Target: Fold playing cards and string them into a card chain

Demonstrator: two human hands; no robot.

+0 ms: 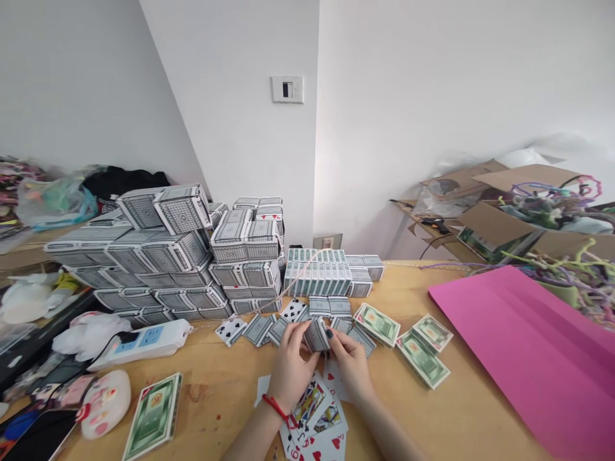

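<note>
My left hand (pixel 295 368) and my right hand (pixel 350 363) hold a playing card packet (pixel 316 335) between them, its grey patterned back toward me. The left fingers grip one side; the right thumb, with a dark nail, presses the other edge. Under my wrists lie loose face-up playing cards (pixel 323 442), kings and hearts among them. Just beyond my hands, grey-backed cards (pixel 258 330) lie in small groups, with a few spade cards (pixel 230 330) face up. A red string bracelet (pixel 276 408) circles my left wrist.
Stacked grey card bundles (pixel 175 250) rise at the back left, beside a row of green-edged boxes (pixel 317 272). Green card boxes (pixel 377 324) lie right, another green box (pixel 154 415) left. A power strip (pixel 144 346), pink sheet (pixel 523 365) and cardboard boxes (pixel 500 221) flank the table.
</note>
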